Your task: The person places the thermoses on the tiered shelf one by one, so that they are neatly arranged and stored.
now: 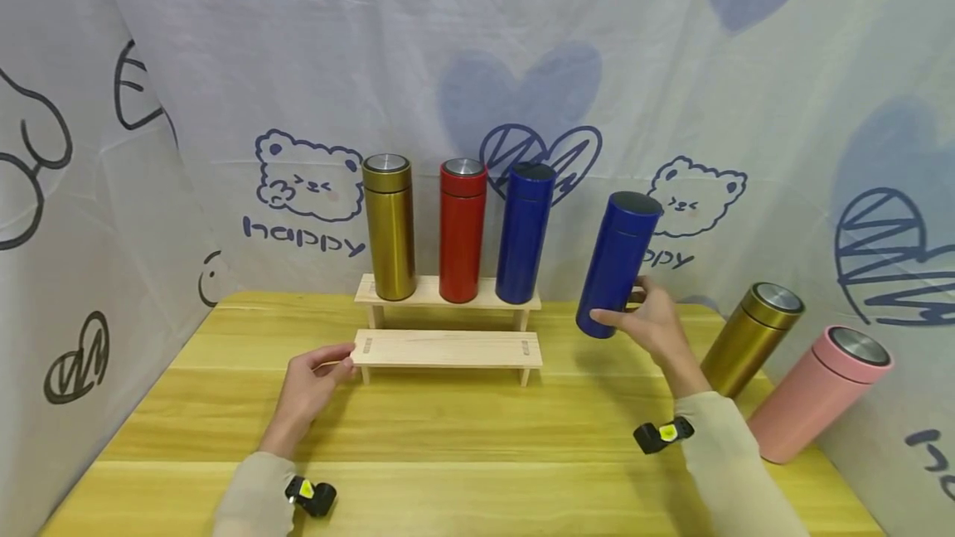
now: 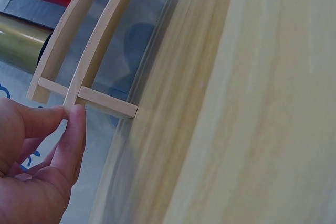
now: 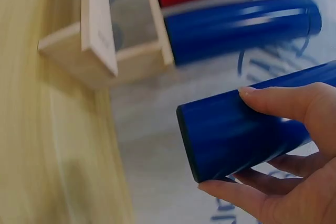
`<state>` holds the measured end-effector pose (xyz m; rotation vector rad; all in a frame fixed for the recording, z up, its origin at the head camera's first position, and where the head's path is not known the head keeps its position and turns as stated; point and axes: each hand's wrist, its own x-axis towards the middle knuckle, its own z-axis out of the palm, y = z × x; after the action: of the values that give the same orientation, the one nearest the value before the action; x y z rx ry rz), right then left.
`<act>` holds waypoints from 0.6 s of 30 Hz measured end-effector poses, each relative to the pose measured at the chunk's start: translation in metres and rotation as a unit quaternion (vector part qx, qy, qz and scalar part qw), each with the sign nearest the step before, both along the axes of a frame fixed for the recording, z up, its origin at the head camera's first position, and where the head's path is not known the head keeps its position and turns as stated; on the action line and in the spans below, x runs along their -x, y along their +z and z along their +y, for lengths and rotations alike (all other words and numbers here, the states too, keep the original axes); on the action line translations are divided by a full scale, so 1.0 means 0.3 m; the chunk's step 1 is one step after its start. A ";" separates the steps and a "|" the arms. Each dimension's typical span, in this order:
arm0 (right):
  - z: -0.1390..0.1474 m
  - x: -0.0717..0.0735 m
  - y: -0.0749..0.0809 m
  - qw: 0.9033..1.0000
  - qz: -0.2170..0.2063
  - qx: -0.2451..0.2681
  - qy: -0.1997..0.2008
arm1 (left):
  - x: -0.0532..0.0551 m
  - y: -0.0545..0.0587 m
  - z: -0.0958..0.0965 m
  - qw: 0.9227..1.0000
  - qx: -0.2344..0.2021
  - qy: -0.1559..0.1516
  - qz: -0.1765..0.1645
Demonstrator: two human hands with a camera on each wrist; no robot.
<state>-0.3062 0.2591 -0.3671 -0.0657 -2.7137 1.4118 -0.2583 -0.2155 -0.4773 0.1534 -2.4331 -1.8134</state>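
Observation:
In the head view my right hand [image 1: 647, 320] grips a blue thermos bottle [image 1: 618, 263] near its base, raised above the table and leaning a little right. The right wrist view shows thumb and fingers round the lower part of that bottle [image 3: 236, 129]. My left hand [image 1: 317, 379] pinches the left end of the lower step of a two-step wooden rack [image 1: 448, 348], thumb and fingertip on the board's edge [image 2: 86, 77]. On the upper step stand a gold bottle [image 1: 390, 230], a red bottle [image 1: 462, 232] and another blue bottle [image 1: 525, 234], all upright.
To the right of my right forearm stand another gold bottle [image 1: 749, 342] and a pink bottle [image 1: 819, 394]. The yellow wood-grain table [image 1: 477, 454] spreads in front of the rack. A printed white curtain [image 1: 373, 40] hangs behind and at both sides.

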 end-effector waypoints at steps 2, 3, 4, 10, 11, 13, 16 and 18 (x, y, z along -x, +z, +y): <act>-0.024 -0.016 0.016 1.000 0.001 -0.004 0.012 | 0.000 0.000 0.001 1.000 0.001 0.000 0.000; -0.034 -0.023 0.022 1.000 0.004 -0.007 0.018 | 0.000 0.001 0.002 1.000 0.002 0.000 0.000; -0.045 -0.030 0.027 1.000 0.005 -0.009 0.024 | -0.001 0.000 0.003 1.000 0.003 0.000 0.000; -0.102 -0.055 0.034 0.998 0.021 -0.005 0.062 | -0.001 -0.001 0.003 1.000 0.005 0.001 0.001; -0.111 -0.058 0.033 0.997 0.022 -0.003 0.067 | -0.001 -0.001 0.003 1.000 0.006 0.000 0.002; -0.130 -0.063 0.031 0.997 0.026 0.000 0.077 | 0.000 0.001 0.002 1.000 0.007 0.000 0.005; -0.158 -0.070 0.024 0.996 0.024 -0.004 0.090 | 0.000 0.002 0.002 1.000 0.009 0.001 0.006; -0.175 -0.075 0.019 0.995 0.021 -0.006 0.098 | -0.002 0.002 0.002 1.000 0.009 0.001 0.003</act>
<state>-0.2837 0.2067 -0.3615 0.2342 -2.7562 1.4256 -0.2577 -0.2150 -0.4768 0.1484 -2.4447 -1.7888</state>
